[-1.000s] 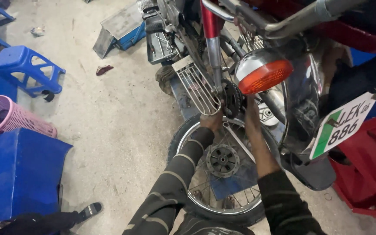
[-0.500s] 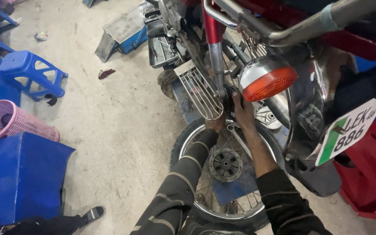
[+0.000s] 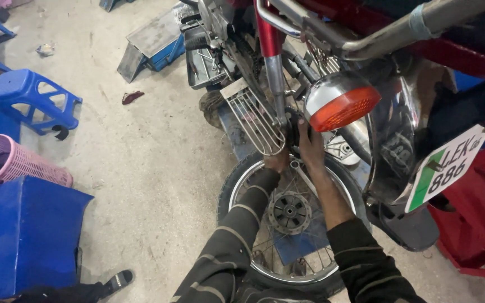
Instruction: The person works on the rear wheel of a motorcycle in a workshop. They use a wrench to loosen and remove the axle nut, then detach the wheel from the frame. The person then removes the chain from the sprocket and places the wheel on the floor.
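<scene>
A red motorcycle's rear end fills the right half of the head view, with its orange tail lamp [image 3: 341, 105] and rear mudguard [image 3: 391, 146]. A loose spoked wheel [image 3: 287, 224] with a dark hub [image 3: 289, 211] stands under the bike. My left hand [image 3: 277, 161] reaches over the wheel rim to the lower end of the red shock absorber [image 3: 270, 62], fingers closed around something there that I cannot make out. My right hand [image 3: 310, 147] grips a dark part beside the shock's lower mount. Both forearms wear dark striped sleeves.
A wire mesh chain guard [image 3: 256, 120] hangs left of my hands. A blue plastic stool [image 3: 35, 101], a pink basket [image 3: 12, 165] and a blue panel [image 3: 23, 230] stand at the left. A red crate [image 3: 472, 224] sits at the right. A foot [image 3: 116, 279] shows at the bottom.
My right hand has slid up from the wheel toward the shock's lower mount. The view has shifted slightly; the left hand stays at the same spot.
</scene>
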